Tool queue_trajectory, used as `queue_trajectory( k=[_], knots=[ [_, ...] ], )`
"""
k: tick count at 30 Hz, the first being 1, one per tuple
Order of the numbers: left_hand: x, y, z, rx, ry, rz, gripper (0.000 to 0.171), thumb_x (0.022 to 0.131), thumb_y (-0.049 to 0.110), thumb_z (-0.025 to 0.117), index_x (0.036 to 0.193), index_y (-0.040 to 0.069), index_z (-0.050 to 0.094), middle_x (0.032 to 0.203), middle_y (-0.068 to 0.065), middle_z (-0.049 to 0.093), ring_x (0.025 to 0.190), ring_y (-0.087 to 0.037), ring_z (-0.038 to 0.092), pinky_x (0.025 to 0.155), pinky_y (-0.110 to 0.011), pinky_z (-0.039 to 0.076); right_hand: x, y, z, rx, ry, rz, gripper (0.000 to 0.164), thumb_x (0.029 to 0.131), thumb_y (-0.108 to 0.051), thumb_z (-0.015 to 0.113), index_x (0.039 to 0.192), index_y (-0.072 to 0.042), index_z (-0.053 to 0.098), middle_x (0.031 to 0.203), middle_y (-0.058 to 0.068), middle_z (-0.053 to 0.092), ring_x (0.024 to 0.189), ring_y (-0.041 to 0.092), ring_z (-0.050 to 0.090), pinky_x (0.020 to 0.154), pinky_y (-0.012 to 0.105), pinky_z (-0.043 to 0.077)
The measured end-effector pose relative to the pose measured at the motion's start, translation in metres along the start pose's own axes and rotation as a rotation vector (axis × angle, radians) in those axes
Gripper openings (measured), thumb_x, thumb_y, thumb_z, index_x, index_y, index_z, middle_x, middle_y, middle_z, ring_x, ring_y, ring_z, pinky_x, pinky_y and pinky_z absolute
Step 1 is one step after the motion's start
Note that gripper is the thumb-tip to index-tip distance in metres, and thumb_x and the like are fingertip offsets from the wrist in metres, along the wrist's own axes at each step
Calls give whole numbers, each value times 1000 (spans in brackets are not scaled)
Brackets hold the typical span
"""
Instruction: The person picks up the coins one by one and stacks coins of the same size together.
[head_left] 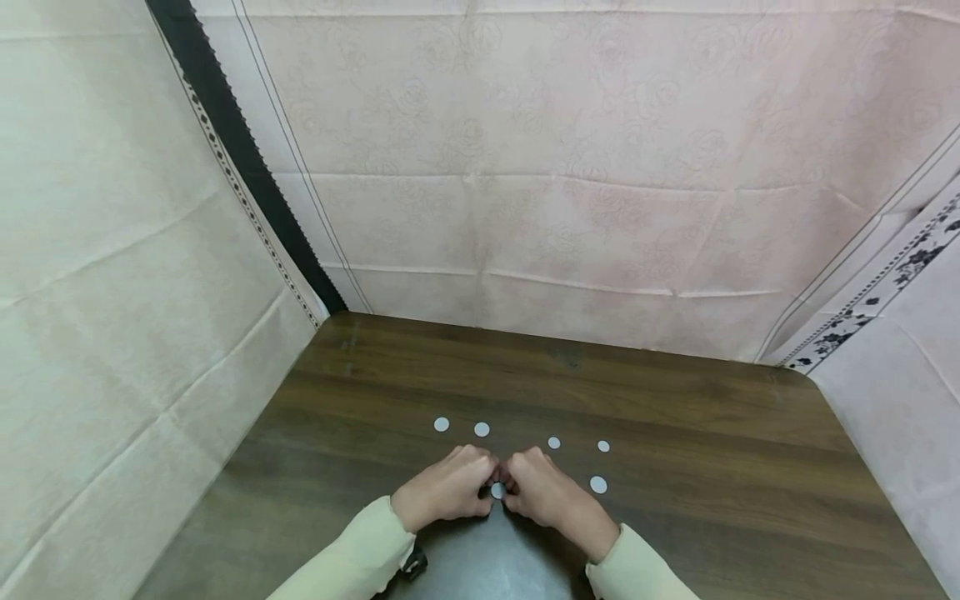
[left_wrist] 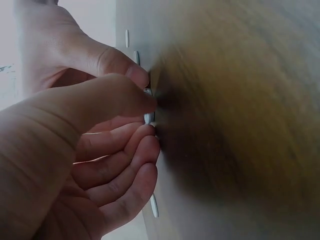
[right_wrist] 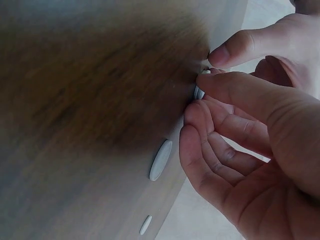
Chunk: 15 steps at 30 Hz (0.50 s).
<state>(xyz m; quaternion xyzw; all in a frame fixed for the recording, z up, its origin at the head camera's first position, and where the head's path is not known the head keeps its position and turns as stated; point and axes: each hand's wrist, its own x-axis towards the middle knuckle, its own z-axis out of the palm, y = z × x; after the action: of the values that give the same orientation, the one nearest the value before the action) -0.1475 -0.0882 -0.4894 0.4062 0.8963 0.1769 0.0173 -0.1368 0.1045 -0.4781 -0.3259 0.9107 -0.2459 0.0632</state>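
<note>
Between my two hands, near the front of the table, lies a small round white disc [head_left: 497, 491]. My left hand [head_left: 452, 485] pinches it from the left, thumb in front and fingers curled behind. From the other side my right hand [head_left: 542, 490] pinches it too, its knuckles close to those of the left. In the right wrist view the disc [right_wrist: 199, 92] shows as two thin layers at its edge, low against the tabletop. Fingers cover most of the disc [left_wrist: 148, 118] in the left wrist view.
Two white discs, a left one [head_left: 442, 424] and its neighbour [head_left: 482, 429], lie flat beyond my left hand. Three more, a near one [head_left: 597, 484], a middle one [head_left: 554, 442] and a right one [head_left: 603, 446], lie around my right hand. Patterned cloth [head_left: 562, 167] hangs behind the wooden table [head_left: 712, 417].
</note>
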Motion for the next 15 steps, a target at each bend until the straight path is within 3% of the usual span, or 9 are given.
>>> queue_trajectory(
  k=[5,15],
  knots=[
    [-2,1,0,-5,-3,-11,23,78,3,79,71,11,59,67,14,37,61,1,33,54,-13,28,-2,0,-1,8,-4,-12,20,83,3,81,72,-8,69,64,-5,59,57,-1,42,53,19,41],
    [-2,0,0,-14,-11,-13,24,82,1,79,71,10,60,67,14,38,63,-1,36,56,-14,29,-3,1,-2,29,-13,-24,18,84,3,81,75,-8,70,64,-8,57,58,-3,43,54,18,41]
  ],
)
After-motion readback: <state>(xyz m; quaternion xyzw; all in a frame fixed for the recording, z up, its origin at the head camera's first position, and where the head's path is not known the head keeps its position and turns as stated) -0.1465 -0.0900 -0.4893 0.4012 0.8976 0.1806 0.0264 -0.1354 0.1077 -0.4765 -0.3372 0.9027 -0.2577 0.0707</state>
